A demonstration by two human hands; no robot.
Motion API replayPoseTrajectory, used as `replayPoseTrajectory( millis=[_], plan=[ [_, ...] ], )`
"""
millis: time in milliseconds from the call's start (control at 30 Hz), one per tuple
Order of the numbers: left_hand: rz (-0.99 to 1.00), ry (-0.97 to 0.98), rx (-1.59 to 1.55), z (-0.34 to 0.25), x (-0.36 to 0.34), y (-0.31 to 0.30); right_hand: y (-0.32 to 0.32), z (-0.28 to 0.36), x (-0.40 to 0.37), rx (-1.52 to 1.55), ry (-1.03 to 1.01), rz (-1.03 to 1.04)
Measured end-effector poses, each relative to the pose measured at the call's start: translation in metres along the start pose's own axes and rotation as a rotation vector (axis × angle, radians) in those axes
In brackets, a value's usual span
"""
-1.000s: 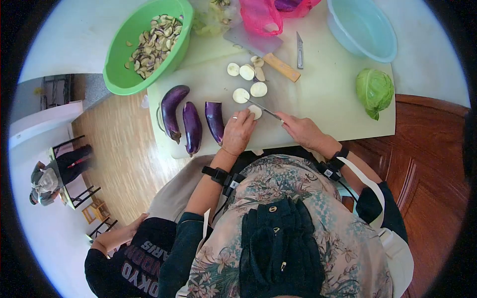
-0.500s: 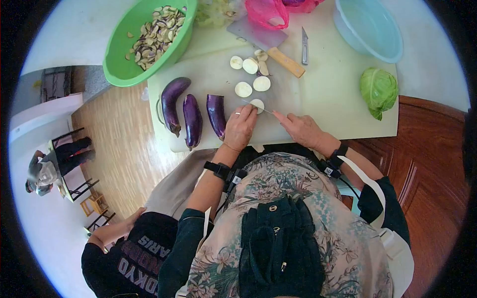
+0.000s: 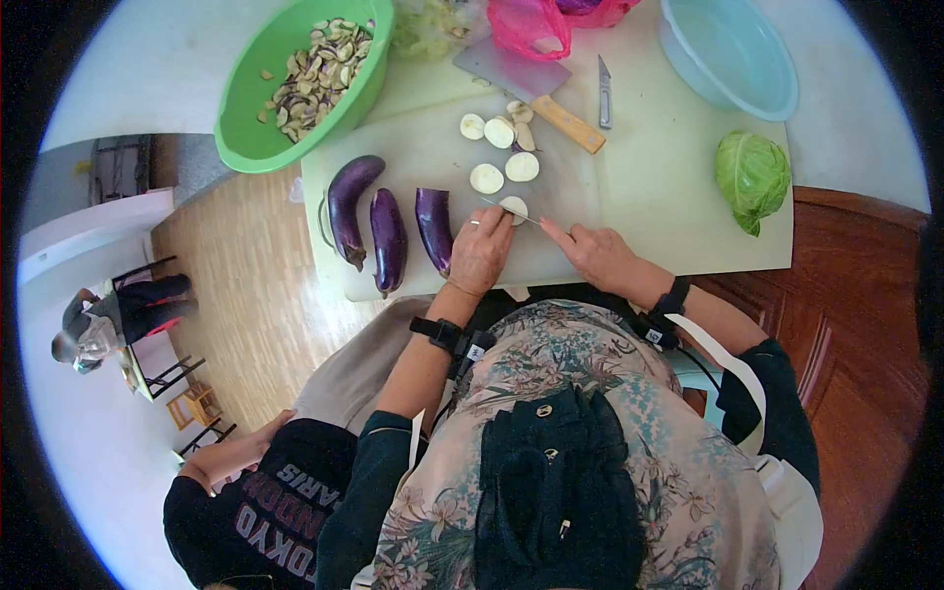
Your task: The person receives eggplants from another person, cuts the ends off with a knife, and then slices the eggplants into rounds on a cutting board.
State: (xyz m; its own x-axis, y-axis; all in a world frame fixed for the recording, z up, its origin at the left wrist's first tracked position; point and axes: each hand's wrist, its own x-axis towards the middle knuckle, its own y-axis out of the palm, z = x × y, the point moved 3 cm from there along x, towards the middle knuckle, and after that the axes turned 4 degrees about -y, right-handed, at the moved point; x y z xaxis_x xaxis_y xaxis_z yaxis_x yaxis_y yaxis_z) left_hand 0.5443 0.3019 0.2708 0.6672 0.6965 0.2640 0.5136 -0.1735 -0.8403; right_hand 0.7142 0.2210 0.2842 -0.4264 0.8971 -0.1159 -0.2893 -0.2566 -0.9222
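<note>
My right hand (image 3: 600,258) is closed round the handle of a small knife (image 3: 528,218), its thin blade pointing left. The blade lies across a pale round eggplant piece (image 3: 516,205). Bent fingers of my left hand (image 3: 480,254), one wearing a ring, press on that piece beside the blade and partly hide it. Just beyond lie several cut eggplant rounds (image 3: 487,178), white faces up. Left of my left hand are a cut eggplant (image 3: 433,228) and two whole purple eggplants (image 3: 389,241).
A cleaver (image 3: 567,123) and a craft knife (image 3: 604,93) lie on the pale board (image 3: 639,197). Around it are a green basin (image 3: 246,138) of eggplant slices, a pink bag (image 3: 526,28), a blue basin (image 3: 733,59) and a cabbage (image 3: 751,179). Another person (image 3: 265,501) is at my left.
The whole view has shifted slightly, with the board's things a little further right. Both hands keep nearly the same place at the eggplant piece and knife.
</note>
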Motion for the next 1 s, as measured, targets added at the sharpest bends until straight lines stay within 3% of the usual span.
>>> replayPoseTrajectory(
  millis=[333, 533, 600, 667, 733, 1000],
  plan=[
    [0.071, 0.014, 0.001, 0.005, -0.005, 0.001, -0.009, -0.013, -0.040, 0.016, 0.095, 0.125],
    [0.086, 0.137, -0.058, 0.003, -0.015, -0.004, -0.010, -0.030, -0.080, 0.067, 0.185, -0.004],
    [0.094, 0.146, -0.076, 0.004, -0.016, -0.004, -0.019, -0.029, -0.086, 0.154, 0.275, -0.211],
    [0.059, 0.154, -0.060, 0.004, -0.013, -0.006, -0.013, -0.030, -0.087, 0.166, 0.282, -0.256],
    [0.049, 0.156, -0.061, 0.003, -0.010, -0.008, -0.016, -0.029, -0.081, 0.174, 0.284, -0.303],
    [0.083, 0.130, -0.049, 0.004, -0.014, -0.007, -0.008, -0.009, -0.030, 0.135, 0.095, -0.173]
  ],
)
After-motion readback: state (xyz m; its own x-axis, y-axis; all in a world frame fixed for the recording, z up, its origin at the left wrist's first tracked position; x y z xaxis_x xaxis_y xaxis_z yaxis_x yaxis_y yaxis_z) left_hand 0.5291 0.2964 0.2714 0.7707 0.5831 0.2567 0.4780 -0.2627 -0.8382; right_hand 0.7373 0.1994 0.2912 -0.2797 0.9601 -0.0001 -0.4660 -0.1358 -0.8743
